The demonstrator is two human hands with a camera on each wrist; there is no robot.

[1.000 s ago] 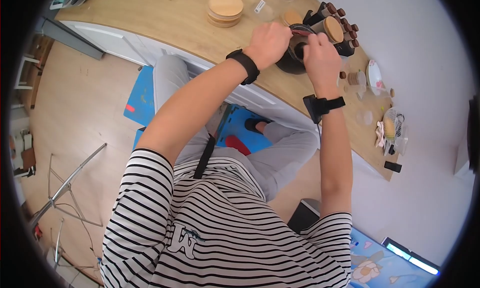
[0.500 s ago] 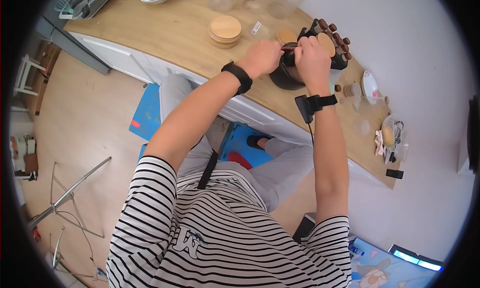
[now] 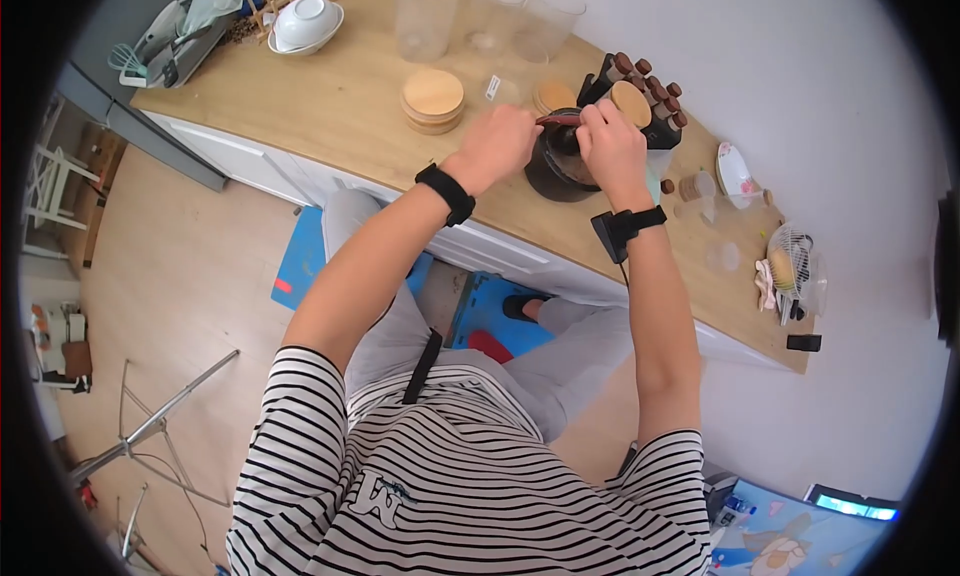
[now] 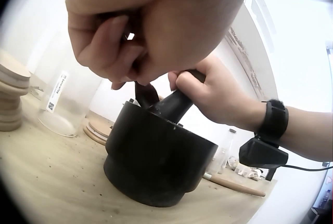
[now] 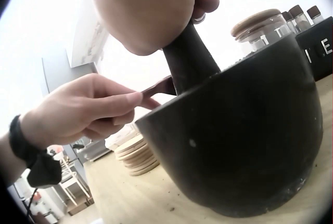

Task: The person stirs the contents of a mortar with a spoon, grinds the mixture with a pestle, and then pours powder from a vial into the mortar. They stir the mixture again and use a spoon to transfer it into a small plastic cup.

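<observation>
A black mortar (image 3: pixel 556 186) stands on the wooden counter, its open top facing up. My right hand (image 3: pixel 612 156) grips the upper part of a black pestle (image 5: pixel 190 60), which leans inside the mortar with its lower end hidden by the wall. Across the rim, my left hand (image 3: pixel 498 148) pinches the handle of a dark reddish-brown wooden spoon (image 5: pixel 160 87). The spoon's bowl (image 4: pixel 146 95) dips at the mortar's mouth, right beside the pestle. Both hands are above the rim, close to each other. What lies at the bottom of the mortar is hidden.
Behind the mortar stand a rack of corked spice bottles (image 3: pixel 655 106) and a wooden-lidded jar (image 3: pixel 630 104). Stacked wooden lids (image 3: pixel 433 101) lie left, tall clear containers (image 3: pixel 428 21) at the back. White bowls (image 3: pixel 305 26) sit far left, a floral dish (image 3: pixel 735 171) right.
The head view has shifted, bringing bowls and clear containers into sight at the back. Both hands stay at the mortar with spoon and pestle; the spoon handle now shows more plainly across the rim.
</observation>
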